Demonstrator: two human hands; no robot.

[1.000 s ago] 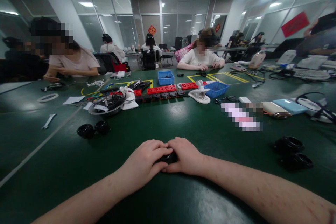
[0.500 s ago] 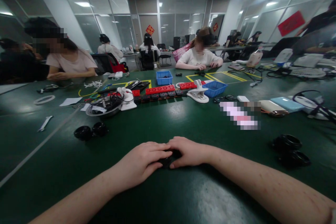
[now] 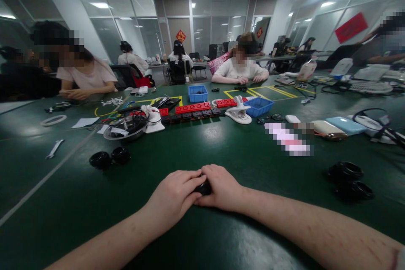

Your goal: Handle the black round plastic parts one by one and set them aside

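Close together at the front middle of the green table, my left hand [image 3: 177, 192] and my right hand [image 3: 220, 187] are both closed round a small black round part [image 3: 204, 187]. My fingers cover most of it, so its full shape is hidden. A pair of black ring-shaped parts [image 3: 100, 160] lies up and to the left of my left hand. Two more glossy black ring-shaped parts [image 3: 346, 171] lie to the right, beyond my right forearm.
Farther back stand a bowl of cables [image 3: 126, 134], a white clip stand [image 3: 238, 114], a red-and-black strip [image 3: 193, 112] and two blue bins [image 3: 198, 93]. A wrench [image 3: 55, 149] lies at left, power banks [image 3: 329, 130] at right. Other people sit around the table.
My fingers have shifted round the black part, and more of it shows between my hands. My right thumb has moved left, along its near side.
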